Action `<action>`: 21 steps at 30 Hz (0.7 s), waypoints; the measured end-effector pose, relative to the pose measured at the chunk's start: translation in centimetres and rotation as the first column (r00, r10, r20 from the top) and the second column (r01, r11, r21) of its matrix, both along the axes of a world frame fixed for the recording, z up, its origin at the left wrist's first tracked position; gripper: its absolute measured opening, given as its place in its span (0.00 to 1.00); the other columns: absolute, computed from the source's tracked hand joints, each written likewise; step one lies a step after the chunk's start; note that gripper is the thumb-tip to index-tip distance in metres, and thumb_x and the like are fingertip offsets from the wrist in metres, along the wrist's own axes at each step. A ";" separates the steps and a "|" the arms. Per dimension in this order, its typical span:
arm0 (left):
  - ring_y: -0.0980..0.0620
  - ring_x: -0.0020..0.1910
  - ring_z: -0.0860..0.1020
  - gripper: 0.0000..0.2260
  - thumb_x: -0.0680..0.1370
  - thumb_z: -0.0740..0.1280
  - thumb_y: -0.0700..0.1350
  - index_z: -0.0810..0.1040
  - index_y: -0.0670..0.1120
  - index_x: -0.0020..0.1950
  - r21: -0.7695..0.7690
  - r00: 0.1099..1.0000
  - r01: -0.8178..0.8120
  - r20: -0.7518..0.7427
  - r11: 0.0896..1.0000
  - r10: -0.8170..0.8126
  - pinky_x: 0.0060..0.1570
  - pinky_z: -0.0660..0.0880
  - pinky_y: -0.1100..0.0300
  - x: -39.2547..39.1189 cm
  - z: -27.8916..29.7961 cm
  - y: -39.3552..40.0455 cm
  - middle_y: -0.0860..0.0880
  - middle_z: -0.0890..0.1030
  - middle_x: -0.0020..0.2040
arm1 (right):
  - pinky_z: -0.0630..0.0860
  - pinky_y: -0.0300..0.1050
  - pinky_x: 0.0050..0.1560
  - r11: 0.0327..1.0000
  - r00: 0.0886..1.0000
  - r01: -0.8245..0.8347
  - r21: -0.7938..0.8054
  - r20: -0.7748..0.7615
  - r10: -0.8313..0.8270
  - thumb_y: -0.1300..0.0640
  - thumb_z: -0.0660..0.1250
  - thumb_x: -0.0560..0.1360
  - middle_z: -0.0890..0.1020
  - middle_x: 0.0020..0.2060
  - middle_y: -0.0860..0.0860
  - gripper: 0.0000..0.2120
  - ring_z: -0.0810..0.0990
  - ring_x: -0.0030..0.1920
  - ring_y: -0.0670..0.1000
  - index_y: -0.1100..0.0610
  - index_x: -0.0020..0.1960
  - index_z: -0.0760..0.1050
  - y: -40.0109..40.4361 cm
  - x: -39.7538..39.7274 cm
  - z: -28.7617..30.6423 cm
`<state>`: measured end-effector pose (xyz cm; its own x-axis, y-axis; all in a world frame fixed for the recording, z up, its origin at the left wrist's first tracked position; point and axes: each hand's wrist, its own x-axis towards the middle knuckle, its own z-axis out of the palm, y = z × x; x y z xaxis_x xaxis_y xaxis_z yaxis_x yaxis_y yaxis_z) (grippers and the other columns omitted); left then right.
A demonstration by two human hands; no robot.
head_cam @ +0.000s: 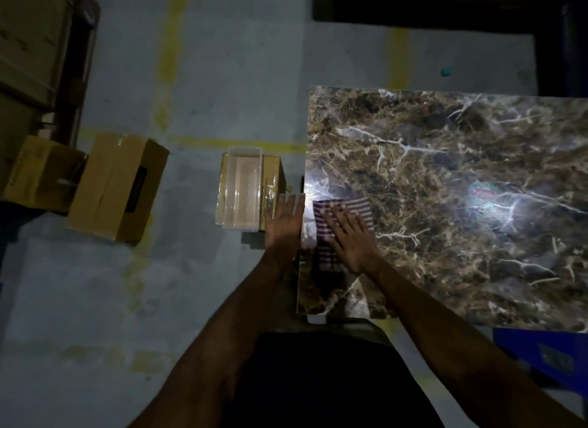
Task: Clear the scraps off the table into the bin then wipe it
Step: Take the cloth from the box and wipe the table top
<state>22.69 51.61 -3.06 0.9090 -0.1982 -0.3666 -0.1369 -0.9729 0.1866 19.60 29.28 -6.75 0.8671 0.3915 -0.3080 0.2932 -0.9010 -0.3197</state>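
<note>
- The right hand (348,236) lies flat, fingers spread, pressing a striped purple-and-white cloth (337,233) onto the brown marble-patterned worktop (461,204), close to its 9 o'clock edge.
- The left hand (283,220) is open and empty, palm down, just off that same edge, as if cupped to catch whatever gets pushed over.
- Beside it, towards 9 o'clock, sits a clear rectangular plastic bin (241,192) on a small cardboard box (272,179) on the floor; in this dim light I cannot tell whether scraps are inside.
- One small pale scrap or label, pink and green (482,193), lies out at 3 o'clock from the cloth, under the glare.
- My judgement: clearing is mostly done, since little loose debris shows, and wiping has started at this near corner.
- Left to do: that last piece, plus the rest of the broad surface.
</note>
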 end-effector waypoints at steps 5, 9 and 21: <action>0.42 0.83 0.42 0.52 0.75 0.76 0.52 0.39 0.55 0.84 0.112 0.980 0.162 -0.135 0.980 -0.147 0.77 0.52 0.32 1.4 1.2 -2.4 0.49 0.42 0.85 | 0.40 0.57 0.82 0.968 0.967 0.252 0.002 0.033 -0.252 0.41 0.42 0.86 0.44 0.85 0.53 0.31 0.42 0.84 0.56 0.50 0.86 0.43 -2.2 4.1 0.9; 0.42 0.83 0.45 0.49 0.77 0.74 0.49 0.41 0.51 0.84 0.164 0.960 0.230 -0.199 0.959 -0.196 0.78 0.54 0.37 1.8 1.9 -4.0 0.44 0.43 0.85 | 0.50 0.61 0.82 0.971 0.960 0.236 0.037 0.144 -0.239 0.44 0.50 0.87 0.52 0.84 0.56 0.30 0.51 0.84 0.59 0.54 0.85 0.52 0.2 5.0 -0.7; 0.21 0.77 0.52 0.33 0.85 0.61 0.44 0.46 0.31 0.81 0.228 0.956 0.160 -0.278 0.960 -0.093 0.74 0.55 0.28 2.1 0.7 -8.3 0.22 0.50 0.77 | 0.47 0.58 0.81 0.941 0.938 0.337 0.001 0.088 -0.336 0.42 0.47 0.86 0.51 0.84 0.55 0.31 0.49 0.84 0.58 0.51 0.85 0.49 -11.1 1.3 0.2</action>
<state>24.74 43.33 -2.36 0.7470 -0.1783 -0.6404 -0.2403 -0.9706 -0.0100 20.92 18.20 -6.50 0.9708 0.0683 -0.2301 -0.0023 -0.9560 -0.2934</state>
